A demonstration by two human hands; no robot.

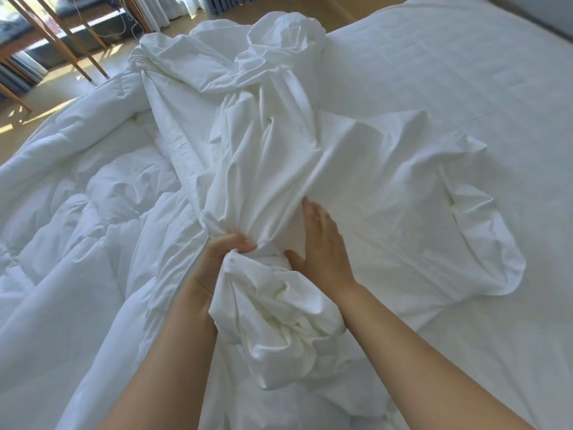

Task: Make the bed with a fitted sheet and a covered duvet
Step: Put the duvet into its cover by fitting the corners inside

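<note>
The bunched sheet (263, 144) lies on the mattress (465, 88), the duvet (77, 212) to its left.

The sheet (248, 135), heaped along the middle of the bed, is thin white woven cloth, matt and sharply creased, with a gathered, puckered hem toward the bed's right side. The duvet (77, 212) at the left edge is thicker white cloth, padded and quilted into soft puffy squares, with a faint sheen where light strikes it. The bare bed (449, 88) surface is also white cloth, flat and matt, with a fine stitched pattern. Beyond the bed's far left corner, the floor (102, 69) looks smooth and slightly glossy, and the slanting legs (74, 62) there are pale, smooth wood.
</note>
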